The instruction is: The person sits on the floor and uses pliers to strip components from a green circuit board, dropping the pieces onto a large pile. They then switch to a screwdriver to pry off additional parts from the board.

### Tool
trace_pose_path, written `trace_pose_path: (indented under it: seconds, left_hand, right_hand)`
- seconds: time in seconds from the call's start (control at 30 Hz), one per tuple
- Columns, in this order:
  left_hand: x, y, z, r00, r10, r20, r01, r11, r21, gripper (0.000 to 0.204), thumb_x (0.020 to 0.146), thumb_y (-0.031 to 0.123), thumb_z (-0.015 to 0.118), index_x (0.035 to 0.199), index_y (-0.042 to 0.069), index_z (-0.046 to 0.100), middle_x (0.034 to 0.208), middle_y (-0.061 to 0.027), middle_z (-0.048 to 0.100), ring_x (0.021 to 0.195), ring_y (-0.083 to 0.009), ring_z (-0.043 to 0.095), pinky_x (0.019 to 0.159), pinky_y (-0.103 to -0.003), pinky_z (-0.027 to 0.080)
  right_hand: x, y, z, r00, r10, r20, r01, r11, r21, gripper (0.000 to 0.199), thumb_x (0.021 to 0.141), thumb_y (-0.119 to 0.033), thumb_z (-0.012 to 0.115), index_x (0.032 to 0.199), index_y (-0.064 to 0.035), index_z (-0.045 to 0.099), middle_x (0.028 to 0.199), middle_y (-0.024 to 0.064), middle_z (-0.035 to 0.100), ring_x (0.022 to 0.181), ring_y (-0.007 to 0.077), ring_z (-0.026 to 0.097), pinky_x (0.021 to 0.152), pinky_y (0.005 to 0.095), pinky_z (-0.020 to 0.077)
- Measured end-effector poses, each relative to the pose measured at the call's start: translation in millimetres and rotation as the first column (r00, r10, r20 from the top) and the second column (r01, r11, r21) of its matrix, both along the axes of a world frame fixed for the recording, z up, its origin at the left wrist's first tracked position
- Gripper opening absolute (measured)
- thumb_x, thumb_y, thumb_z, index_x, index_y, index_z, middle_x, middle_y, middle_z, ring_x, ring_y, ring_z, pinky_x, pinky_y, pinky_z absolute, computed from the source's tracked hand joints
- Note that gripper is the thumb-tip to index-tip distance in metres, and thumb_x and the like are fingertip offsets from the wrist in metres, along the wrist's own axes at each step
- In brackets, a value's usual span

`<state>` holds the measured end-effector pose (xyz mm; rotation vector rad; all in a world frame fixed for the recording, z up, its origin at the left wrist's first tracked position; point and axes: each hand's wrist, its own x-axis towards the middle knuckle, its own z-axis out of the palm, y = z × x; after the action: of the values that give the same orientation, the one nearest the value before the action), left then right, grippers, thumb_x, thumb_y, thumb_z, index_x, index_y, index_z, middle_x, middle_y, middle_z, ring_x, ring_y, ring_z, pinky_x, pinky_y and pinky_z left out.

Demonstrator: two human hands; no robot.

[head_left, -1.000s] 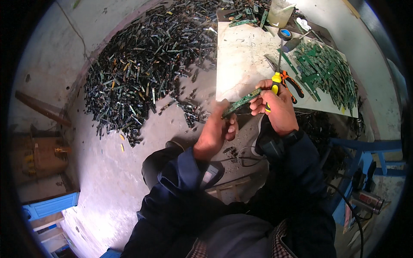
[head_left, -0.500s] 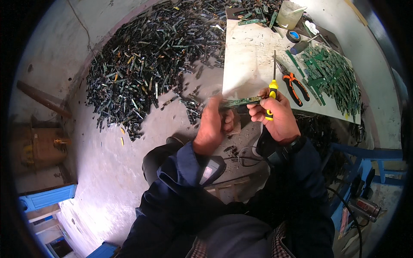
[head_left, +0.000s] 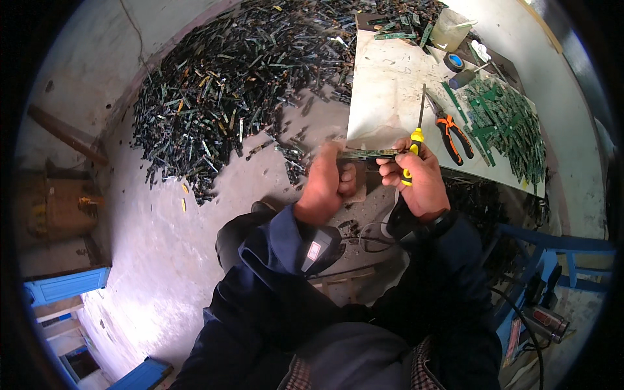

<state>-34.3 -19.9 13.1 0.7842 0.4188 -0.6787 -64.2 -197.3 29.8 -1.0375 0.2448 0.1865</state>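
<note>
A narrow green circuit board strip [head_left: 372, 155] stretches between my two hands over the near edge of the white board. The fingers of my left hand [head_left: 325, 185] are closed round its left end, slightly blurred. My right hand [head_left: 419, 179] pinches the right end of the strip. That same hand also holds a yellow-and-black screwdriver [head_left: 416, 138], its shaft pointing away from me. Just right of it, orange-and-black pliers [head_left: 452, 135] lie on the white board [head_left: 390, 78].
A large heap of dark strips [head_left: 208, 97] covers the floor at the far left. On the board are a pile of green strips [head_left: 504, 120], a tape roll [head_left: 454, 62], a second screwdriver [head_left: 465, 78] and a plastic tub [head_left: 448, 31]. A blue stool [head_left: 552, 244] stands at right.
The view has shifted slightly, so the board and tools appear a little farther right. The circuit board strip lies a bit more level between my hands, and both grips stay the same.
</note>
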Motion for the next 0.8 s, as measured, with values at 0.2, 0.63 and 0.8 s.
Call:
trace_pose_path:
  seconds: [0.2,0.63,0.8]
  left_hand:
    - [-2.9,-5.4,7.5,1.0,-0.017,0.001,0.017,0.994,0.104,0.034,0.094,0.038,0.04,0.076,0.01,0.045,0.058,0.0019,0.036,0.045,-0.0079,0.027,0.043,-0.024,0.023]
    - [-0.4,-11.8,-1.0,0.999,0.054,-0.004,-0.053,0.989,0.139,0.054,0.094,0.056,0.039,0.083,0.004,0.051,0.06,-0.0012,0.038,0.049,-0.0106,0.03,0.046,-0.026,0.027]
    - [-1.0,-14.6,-7.2,0.995,0.087,0.05,-0.094,0.978,0.184,0.056,0.092,0.059,0.041,0.082,0.005,0.05,0.062,-0.0009,0.038,0.051,-0.0106,0.031,0.046,-0.025,0.027]
  right_hand:
    - [5.4,-10.4,9.8,1.0,0.011,0.019,-0.004,0.938,-0.348,0.015,0.091,-0.016,0.055,0.1,-0.0035,0.054,0.081,0.0086,0.064,0.059,0.0111,0.059,0.051,0.0241,0.0494]
    - [-12.2,-36.8,32.7,0.973,0.221,0.073,-0.112,0.721,-0.684,0.014,0.089,-0.011,0.056,0.097,0.0007,0.054,0.068,-0.0018,0.051,0.057,0.0032,0.043,0.051,0.019,0.0336]
    - [-18.8,-39.0,41.8,0.967,0.253,0.016,-0.166,0.681,-0.714,0.019,0.088,-0.007,0.058,0.104,0.0022,0.055,0.075,0.0008,0.057,0.069,0.0053,0.051,0.063,0.0205,0.0405]
